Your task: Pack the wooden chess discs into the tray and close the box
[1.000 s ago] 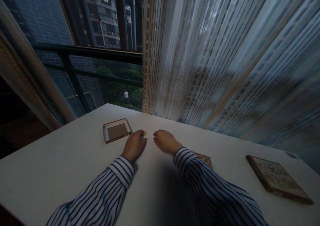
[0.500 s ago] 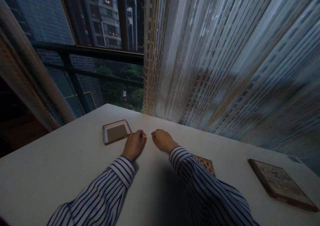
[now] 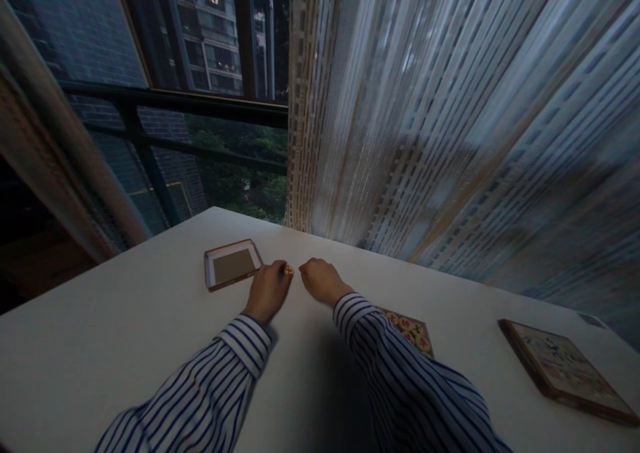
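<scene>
Both my hands rest on a white table (image 3: 100, 346), in striped sleeves. My left hand (image 3: 267, 291) lies with fingers curled, its fingertips pinching a small round yellow piece (image 3: 289, 270) with a dark mark. My right hand (image 3: 320, 281) is curled loosely just right of that piece, almost touching it; nothing shows inside it. A shallow open tray (image 3: 231, 266) with a grey inside lies just left of my left hand. A small board with round red-marked pieces (image 3: 413, 329) peeks out from behind my right forearm.
A flat brown-framed board with a printed top (image 3: 563, 366) lies at the table's right. Behind the table hangs a sheer striped curtain (image 3: 450, 106); to the left a dark window with a railing (image 3: 170, 103). The table's far edge runs close behind the hands.
My right hand has slid left toward the yellow piece and my left hand. More of the red-marked board shows behind my forearm. The left hand has barely moved.
</scene>
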A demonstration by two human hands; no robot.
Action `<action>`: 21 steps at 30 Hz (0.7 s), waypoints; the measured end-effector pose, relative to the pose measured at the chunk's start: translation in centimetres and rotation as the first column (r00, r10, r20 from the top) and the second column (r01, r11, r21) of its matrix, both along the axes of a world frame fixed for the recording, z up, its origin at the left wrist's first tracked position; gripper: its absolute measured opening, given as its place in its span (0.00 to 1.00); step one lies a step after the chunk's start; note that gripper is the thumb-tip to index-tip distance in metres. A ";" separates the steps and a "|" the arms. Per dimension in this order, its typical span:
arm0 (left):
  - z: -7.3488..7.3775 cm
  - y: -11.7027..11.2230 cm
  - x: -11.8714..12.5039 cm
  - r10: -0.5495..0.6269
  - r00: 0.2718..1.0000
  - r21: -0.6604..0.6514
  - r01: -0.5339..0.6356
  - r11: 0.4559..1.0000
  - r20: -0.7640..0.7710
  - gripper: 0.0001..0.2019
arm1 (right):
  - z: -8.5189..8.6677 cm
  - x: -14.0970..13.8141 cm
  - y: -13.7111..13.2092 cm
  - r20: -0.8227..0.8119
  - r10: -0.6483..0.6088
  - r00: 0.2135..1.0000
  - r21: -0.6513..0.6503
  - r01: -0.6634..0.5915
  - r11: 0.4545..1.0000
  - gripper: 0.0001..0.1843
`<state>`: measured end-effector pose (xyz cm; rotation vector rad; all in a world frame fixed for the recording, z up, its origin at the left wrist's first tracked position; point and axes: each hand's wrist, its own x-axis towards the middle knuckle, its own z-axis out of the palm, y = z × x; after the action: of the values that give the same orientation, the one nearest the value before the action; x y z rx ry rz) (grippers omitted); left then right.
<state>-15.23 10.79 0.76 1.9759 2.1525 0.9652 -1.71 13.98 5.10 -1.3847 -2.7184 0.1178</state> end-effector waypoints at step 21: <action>0.1 -0.8 0.7 -0.214 0.974 0.327 0.178 0.928 0.077 0.14 | 1.2 1.6 0.5 -0.507 -0.024 0.862 -0.223 -0.105 0.969 0.15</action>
<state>-14.55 9.98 0.84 2.1594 1.7890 1.4223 -0.09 14.46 6.26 -1.1346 -2.3367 0.7339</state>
